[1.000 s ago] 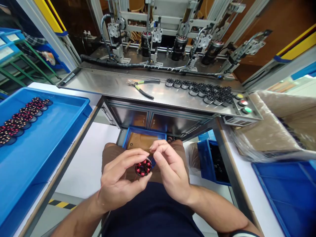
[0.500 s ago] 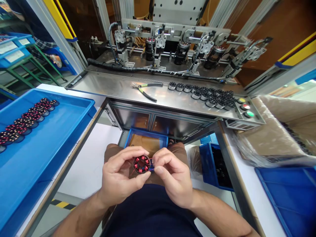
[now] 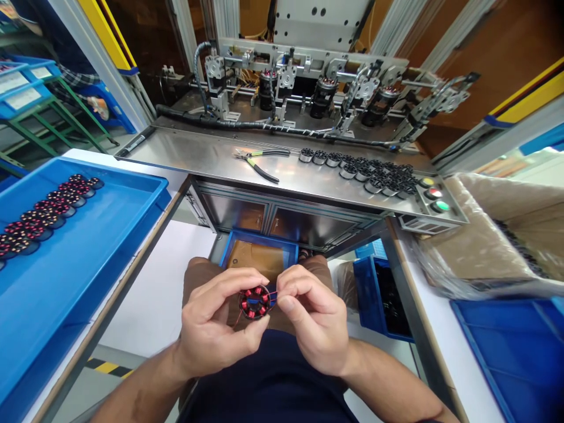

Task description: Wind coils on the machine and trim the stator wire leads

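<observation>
My left hand grips a small round stator with red copper windings, thumb below and fingers over its top, held above my lap. My right hand is closed in a pinch at the stator's right edge, on thin wire ends that stick out there. A row of wound stators lies in the blue tray at my left. Bare dark stator cores sit in a cluster on the steel shelf ahead.
Green-handled pliers lie on the steel shelf. Coloured push buttons are at its right end. A winding machine stands behind. A lined cardboard box and another blue tray are at right; small blue bins sit below.
Both hands stayed in my lap while the stator turned in my left fingers, its face now toward me. My right fingers shifted from above it to its right edge.
</observation>
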